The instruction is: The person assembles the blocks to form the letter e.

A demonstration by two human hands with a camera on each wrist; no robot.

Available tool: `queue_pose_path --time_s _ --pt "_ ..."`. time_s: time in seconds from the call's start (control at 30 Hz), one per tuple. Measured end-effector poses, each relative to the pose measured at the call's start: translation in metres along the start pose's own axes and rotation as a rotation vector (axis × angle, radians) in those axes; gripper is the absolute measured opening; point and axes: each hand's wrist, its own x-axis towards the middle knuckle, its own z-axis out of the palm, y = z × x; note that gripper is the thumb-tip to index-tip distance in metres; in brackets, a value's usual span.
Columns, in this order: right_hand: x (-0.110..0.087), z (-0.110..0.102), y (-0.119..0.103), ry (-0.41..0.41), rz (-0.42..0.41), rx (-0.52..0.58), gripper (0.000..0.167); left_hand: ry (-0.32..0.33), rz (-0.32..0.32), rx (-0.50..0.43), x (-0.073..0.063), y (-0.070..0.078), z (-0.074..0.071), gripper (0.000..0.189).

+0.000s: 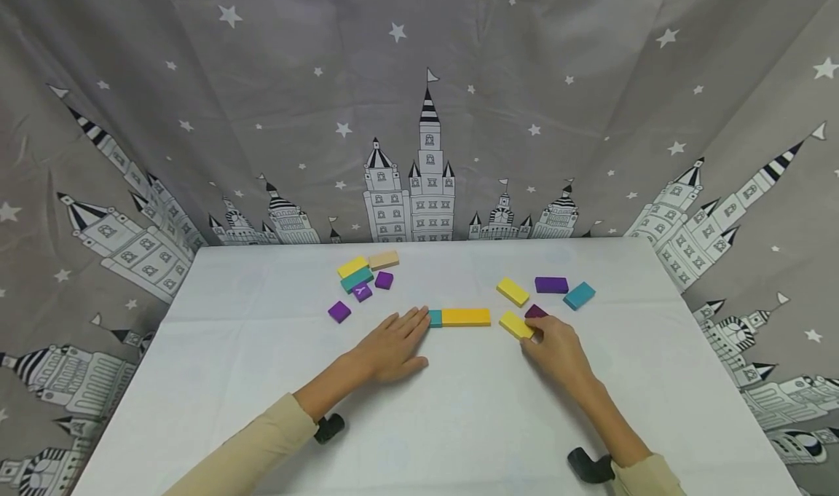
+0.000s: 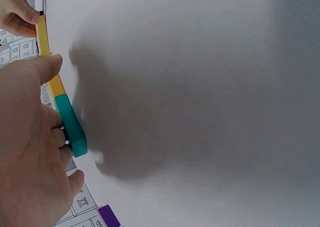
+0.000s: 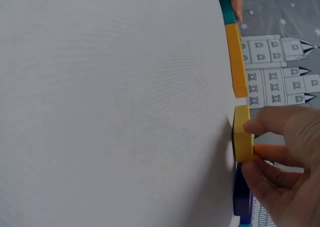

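Note:
A teal block and a longer orange block lie end to end in a row at the middle of the table. My left hand lies flat with straight fingers, fingertips touching the teal block's left end; the left wrist view shows the teal block beside those fingers. To the right of the row, my right hand pinches a yellow block between thumb and fingers. A small gap parts this yellow block from the orange block in the right wrist view. A dark purple block, partly hidden, sits behind the right fingers.
Behind the right hand lie another yellow block, a purple block and a blue block. Back left are yellow, teal, tan and several purple blocks. A castle-print curtain hangs behind the white table.

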Motion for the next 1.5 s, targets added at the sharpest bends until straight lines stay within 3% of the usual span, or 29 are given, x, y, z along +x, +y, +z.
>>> queue_pose_path --time_s 0.23,0.7,1.0,1.5 --pt "0.011 0.003 -0.002 0.069 0.003 0.043 0.036 0.012 0.013 0.007 -0.001 -0.001 0.000 0.076" --pt "0.053 0.013 -0.017 0.107 -0.115 0.134 0.036 0.018 0.016 0.000 -0.001 -0.002 0.002 0.076" --pt "0.068 0.027 -0.024 0.065 -0.113 0.125 0.036 0.015 0.016 0.000 -0.001 -0.001 0.001 0.077" --pt "0.067 0.029 -0.027 -0.013 -0.076 0.095 0.036 0.022 0.020 0.001 -0.003 0.000 0.000 0.078"
